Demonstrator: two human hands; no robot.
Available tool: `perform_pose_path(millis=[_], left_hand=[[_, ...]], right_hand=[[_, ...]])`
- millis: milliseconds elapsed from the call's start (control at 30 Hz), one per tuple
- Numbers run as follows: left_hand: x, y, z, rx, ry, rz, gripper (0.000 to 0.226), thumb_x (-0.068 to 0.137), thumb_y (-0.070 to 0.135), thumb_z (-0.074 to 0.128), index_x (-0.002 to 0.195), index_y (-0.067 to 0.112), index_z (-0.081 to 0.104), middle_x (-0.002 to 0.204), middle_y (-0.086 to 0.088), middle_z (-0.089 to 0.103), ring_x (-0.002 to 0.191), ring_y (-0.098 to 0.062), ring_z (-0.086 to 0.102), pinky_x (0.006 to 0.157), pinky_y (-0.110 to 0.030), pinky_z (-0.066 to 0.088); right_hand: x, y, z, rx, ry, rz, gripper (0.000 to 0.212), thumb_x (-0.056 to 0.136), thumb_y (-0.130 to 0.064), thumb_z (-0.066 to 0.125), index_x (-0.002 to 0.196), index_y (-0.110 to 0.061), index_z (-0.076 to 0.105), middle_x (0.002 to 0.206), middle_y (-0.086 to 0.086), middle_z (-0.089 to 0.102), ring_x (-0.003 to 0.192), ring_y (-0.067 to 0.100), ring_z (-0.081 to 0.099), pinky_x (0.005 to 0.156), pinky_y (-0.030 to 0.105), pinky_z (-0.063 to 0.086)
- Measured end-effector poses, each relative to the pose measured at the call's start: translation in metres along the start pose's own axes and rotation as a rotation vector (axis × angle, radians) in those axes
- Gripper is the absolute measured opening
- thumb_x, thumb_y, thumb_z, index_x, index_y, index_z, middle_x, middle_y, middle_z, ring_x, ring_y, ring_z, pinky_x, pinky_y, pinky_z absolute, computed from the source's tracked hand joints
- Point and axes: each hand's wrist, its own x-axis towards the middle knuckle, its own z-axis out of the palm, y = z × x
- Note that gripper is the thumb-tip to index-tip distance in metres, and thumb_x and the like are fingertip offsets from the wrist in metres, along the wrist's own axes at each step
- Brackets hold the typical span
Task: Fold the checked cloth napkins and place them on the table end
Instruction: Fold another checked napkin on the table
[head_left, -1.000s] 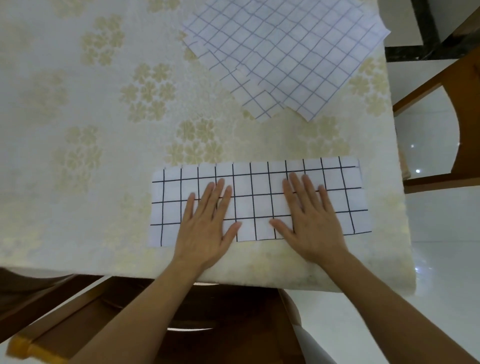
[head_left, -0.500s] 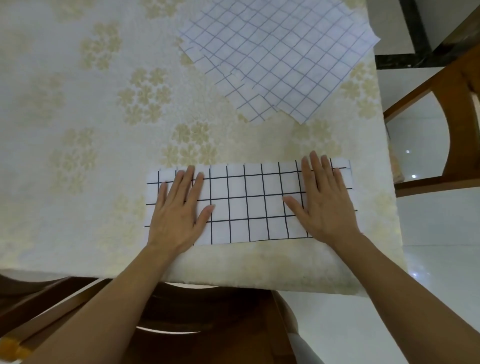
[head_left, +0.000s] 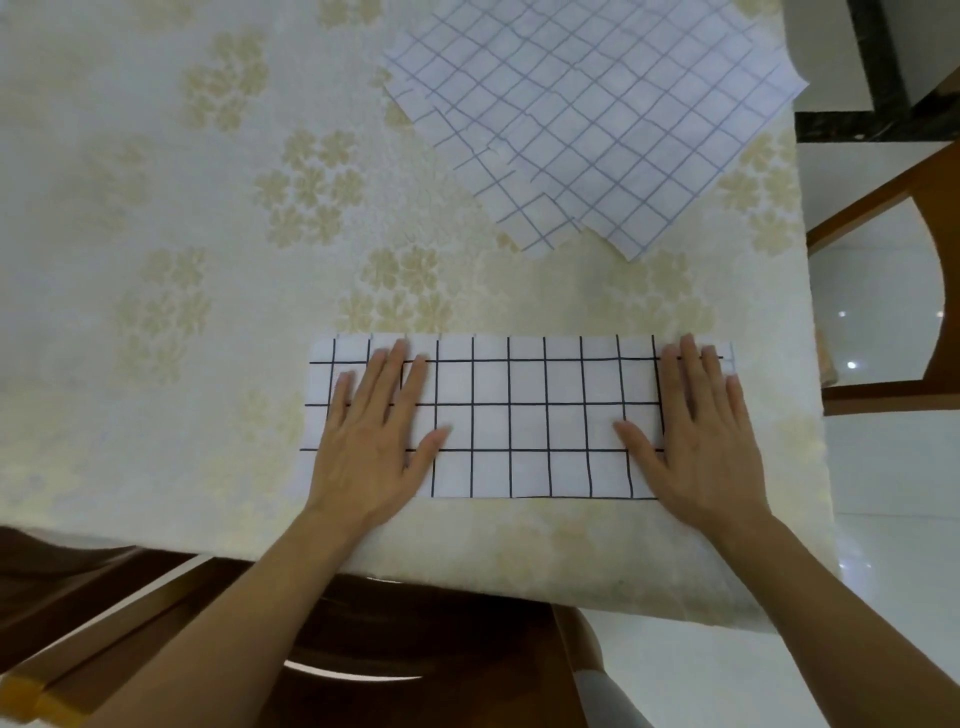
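Head | left hand (head_left: 371, 441), right hand (head_left: 698, 441) | fingers (head_left: 397, 371) straight, pressing napkin (head_left: 524, 421)

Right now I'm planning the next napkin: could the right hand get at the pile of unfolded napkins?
Probably yes. The right hand lies flat on the folded napkin, holding nothing, and only bare tablecloth lies between it and the pile of unfolded napkins beyond it. It would have to lift off first.

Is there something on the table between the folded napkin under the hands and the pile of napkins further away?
Nothing visible: only bare flowered tablecloth lies between the folded napkin and the pile of napkins.
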Motion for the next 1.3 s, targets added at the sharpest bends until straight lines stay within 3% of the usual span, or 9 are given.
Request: perform_pose_path(millis=[233, 767, 1033, 1200, 1300], left_hand=[[-0.002, -0.003, 0.011, 0.03, -0.042, -0.008, 0.072, 0.101, 0.059, 0.019, 0.159, 0.021, 0.003, 0.167, 0.0, -0.004, 0.154, -0.018, -0.004, 0.123, -0.05, 0.008], [0.001, -0.007, 0.007, 0.089, -0.062, -0.009, 0.075, 0.1, 0.061, 0.024, 0.159, 0.02, 0.002, 0.167, -0.002, -0.005, 0.154, -0.019, -0.003, 0.123, -0.052, 0.012], [-0.001, 0.002, -0.008, 0.093, -0.104, -0.041, 0.071, 0.103, 0.059, 0.015, 0.159, 0.021, -0.004, 0.167, -0.002, -0.011, 0.153, -0.018, -0.009, 0.123, -0.051, 0.012], [-0.024, 0.016, -0.024, -0.032, -0.006, -0.325, 0.062, 0.102, 0.046, 0.024, 0.158, 0.018, 0.021, 0.166, -0.001, 0.016, 0.153, -0.019, 0.015, 0.122, -0.046, 0.021], [-0.045, 0.016, -0.03, -0.092, 0.036, -0.474, 0.062, 0.096, 0.041, 0.028, 0.149, 0.013, 0.041, 0.156, -0.004, 0.039, 0.145, -0.023, 0.035, 0.116, -0.047, 0.034]], right_hand=[[-0.014, 0.009, 0.005, -0.048, -0.023, 0.011, 0.087, 0.096, -0.067, 0.023, 0.159, -0.014, -0.005, 0.168, 0.007, -0.009, 0.155, 0.024, -0.007, 0.125, 0.05, 0.008], [-0.014, 0.009, 0.002, -0.068, -0.031, 0.046, 0.089, 0.094, -0.065, 0.029, 0.16, -0.015, -0.005, 0.168, 0.007, -0.008, 0.155, 0.025, -0.006, 0.124, 0.052, 0.012], [-0.011, 0.008, -0.003, -0.019, -0.071, 0.043, 0.091, 0.092, -0.07, 0.022, 0.16, -0.015, -0.003, 0.168, 0.01, -0.004, 0.155, 0.029, -0.001, 0.123, 0.054, 0.014], [-0.009, 0.003, -0.014, -0.043, -0.099, 0.005, 0.088, 0.092, -0.068, 0.024, 0.16, -0.013, 0.01, 0.167, 0.014, 0.005, 0.154, 0.033, 0.007, 0.121, 0.057, 0.019], [0.016, -0.022, -0.025, 0.02, -0.104, -0.24, 0.077, 0.096, -0.057, 0.032, 0.159, -0.013, 0.02, 0.165, 0.016, 0.015, 0.153, 0.035, 0.013, 0.12, 0.056, 0.021]])
